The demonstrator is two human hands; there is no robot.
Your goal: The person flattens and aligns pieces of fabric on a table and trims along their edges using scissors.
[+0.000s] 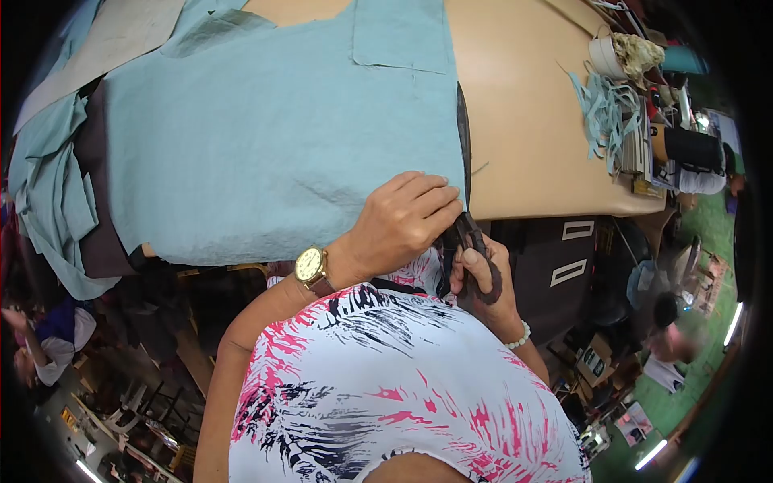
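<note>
A light blue cloth (266,129) lies over the near part of the table and hangs a little past its front edge. My left hand (407,217), a watch at its wrist, has its fingers curled on the cloth's near right corner, gripping the edge. Just right of it, my right hand (493,278) is closed around the handles of large dark scissors (469,229). Their long blade runs away from me along the cloth's right edge, partly under it. How far apart the blades are is hard to see.
On the tan table (531,121), a bundle of blue fabric strips (608,113) lies at the right near a white container (605,58). Folded blue cloth (52,193) hangs at the left edge. Dark drawers (555,258) stand below the tabletop. Other people are in the background.
</note>
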